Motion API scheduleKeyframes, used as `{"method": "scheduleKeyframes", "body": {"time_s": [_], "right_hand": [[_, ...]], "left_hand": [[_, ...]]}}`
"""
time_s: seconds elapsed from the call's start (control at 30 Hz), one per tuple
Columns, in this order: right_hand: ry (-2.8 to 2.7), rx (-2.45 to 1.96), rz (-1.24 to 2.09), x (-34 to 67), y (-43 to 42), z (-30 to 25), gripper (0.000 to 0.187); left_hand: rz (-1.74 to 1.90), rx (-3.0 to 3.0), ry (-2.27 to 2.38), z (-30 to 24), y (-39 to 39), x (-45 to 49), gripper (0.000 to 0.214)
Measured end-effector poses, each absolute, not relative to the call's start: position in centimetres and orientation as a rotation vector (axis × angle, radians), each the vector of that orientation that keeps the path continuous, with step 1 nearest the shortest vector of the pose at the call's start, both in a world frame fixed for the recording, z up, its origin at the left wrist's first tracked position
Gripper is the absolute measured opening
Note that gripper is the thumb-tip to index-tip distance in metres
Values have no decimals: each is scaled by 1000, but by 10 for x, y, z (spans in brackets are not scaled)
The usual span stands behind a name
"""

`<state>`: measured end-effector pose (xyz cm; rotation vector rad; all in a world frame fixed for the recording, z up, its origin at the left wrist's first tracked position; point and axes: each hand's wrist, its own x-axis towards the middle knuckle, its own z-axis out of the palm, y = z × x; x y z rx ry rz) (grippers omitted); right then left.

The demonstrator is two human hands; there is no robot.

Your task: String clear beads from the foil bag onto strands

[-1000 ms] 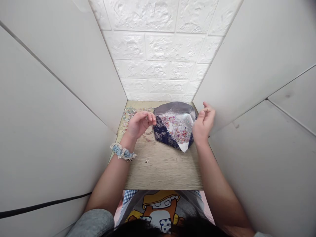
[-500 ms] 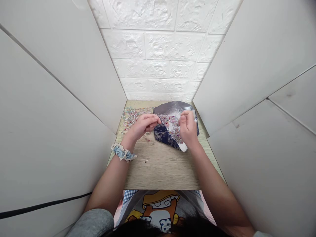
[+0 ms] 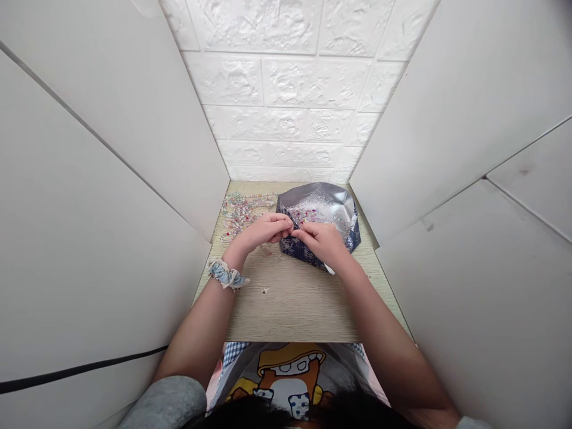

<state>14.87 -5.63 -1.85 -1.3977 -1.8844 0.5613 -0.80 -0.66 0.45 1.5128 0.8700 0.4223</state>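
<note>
Foil-lined pouch (image 3: 319, 205) of beads (image 3: 304, 215) on my desk (image 3: 290, 313): my left hand (image 3: 266, 233) and right hand (image 3: 319, 243) pinch narrow at its edge, anything held too small to tell.

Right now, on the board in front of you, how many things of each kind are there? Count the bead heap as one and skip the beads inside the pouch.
Navy and foil pouch: 1
Heap of tangled bead strands: 1
Small loose bead: 1
Total: 3
</note>
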Motion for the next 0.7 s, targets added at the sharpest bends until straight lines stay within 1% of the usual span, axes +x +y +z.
{"method": "scheduleKeyframes", "body": {"time_s": [0.1,0.2,0.33,0.47,0.6,0.7], "right_hand": [[-1619,-1360,698,155,-56,-16,36],[-1168,-1140,897,167,-53,-13,34],[-719,-873,857,189,-47,-12,33],[-568,-841,805,199,-44,-15,32],[-584,-880,722,197,-45,-17,31],[-575,-904,717,196,-45,-16,30]], "left_hand": [[446,1511,868,3,-6,-10,22],[505,1500,827,3,-6,-12,24],[607,1407,768,4,-5,-16,23],[680,1320,687,5,-4,-19,21],[783,1361,647,4,-3,-21,19],[783,1394,639,3,-1,-21,18]]}}
